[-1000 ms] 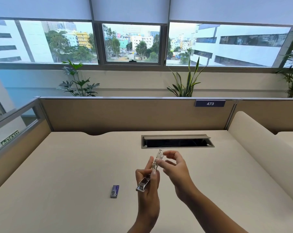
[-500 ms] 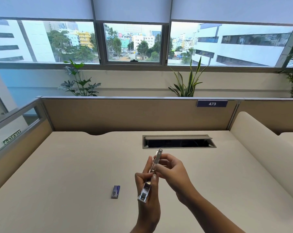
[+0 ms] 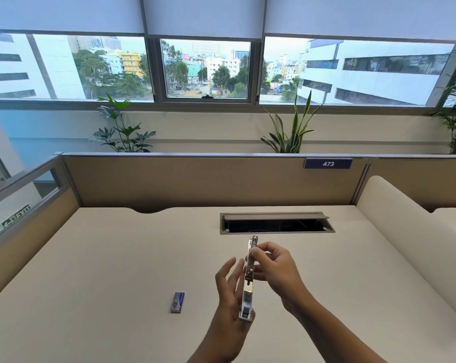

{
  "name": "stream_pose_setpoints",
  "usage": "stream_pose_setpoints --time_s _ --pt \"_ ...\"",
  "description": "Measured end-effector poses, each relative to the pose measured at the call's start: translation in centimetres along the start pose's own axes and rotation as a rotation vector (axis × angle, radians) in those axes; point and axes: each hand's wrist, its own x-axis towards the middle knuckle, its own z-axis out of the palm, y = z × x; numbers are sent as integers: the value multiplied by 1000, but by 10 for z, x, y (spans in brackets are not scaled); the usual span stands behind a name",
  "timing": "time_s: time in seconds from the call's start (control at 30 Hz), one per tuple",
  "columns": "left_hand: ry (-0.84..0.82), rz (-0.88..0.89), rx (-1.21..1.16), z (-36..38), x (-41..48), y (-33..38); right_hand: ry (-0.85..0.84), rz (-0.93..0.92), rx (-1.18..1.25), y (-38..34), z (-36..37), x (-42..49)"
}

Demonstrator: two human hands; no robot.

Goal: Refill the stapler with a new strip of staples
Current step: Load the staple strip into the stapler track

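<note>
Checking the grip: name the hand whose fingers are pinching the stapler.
The right hand: its fingers pinch the stapler near its top. The left hand has straight fingers spread beside it.

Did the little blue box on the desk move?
No. The small blue box stays put, same spot left of the dark rectangular cable slot.

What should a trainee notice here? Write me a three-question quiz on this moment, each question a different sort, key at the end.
1. True or false: the stapler lies flat on the desk.
2. Which hand pinches the stapler's upper part? A) left B) right C) neither
3. Fill in: the small blue box lies on the desk, on the person's ____ side.
Key: 1 false, it is held above the desk. 2 B, the right hand. 3 left.
</note>
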Motion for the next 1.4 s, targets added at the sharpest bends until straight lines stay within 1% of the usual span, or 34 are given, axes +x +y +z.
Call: stream_pose_setpoints --time_s 0.03,0.07,0.13,0.17,0.23,0.27,0.33,0.47,0.57,0.7,0.83,1.07,1.4 --pt "-28 -44 -40 -5 0 1 -7 11 0 0 -2 1" --pt "-20 -110 -106 -9 1 2 -13 20 2 1 -4 1" --pt "31 -302 -279 -15 3 10 -30 32 -1 2 -7 1" --pt "30 -388 -356 -17 6 15 -44 37 -11 3 -7 1" --pt "-63 -495 -427 -21 11 25 -75 48 -36 4 -5 -1" --pt "-132 -510 -407 -23 13 28 -82 53 -43 5 -4 -1" --pt "-205 -495 -329 -24 16 32 -75 44 -60 6 -2 -2" --pt "-171 -453 -206 -21 19 32 -40 -17 -180 5 -1 -1" --pt "-181 -456 -189 -17 18 32 -11 -38 -249 3 0 -1" --pt "-218 -465 -193 -17 15 33 5 2 -260 3 -3 -1" --pt "-235 -494 -178 -20 14 34 -23 56 -199 6 -6 1" --pt "-94 -543 -139 -18 13 33 -98 33 -163 6 -5 0" --pt "-33 -537 -41 -15 13 29 -153 57 -117 7 -5 2"
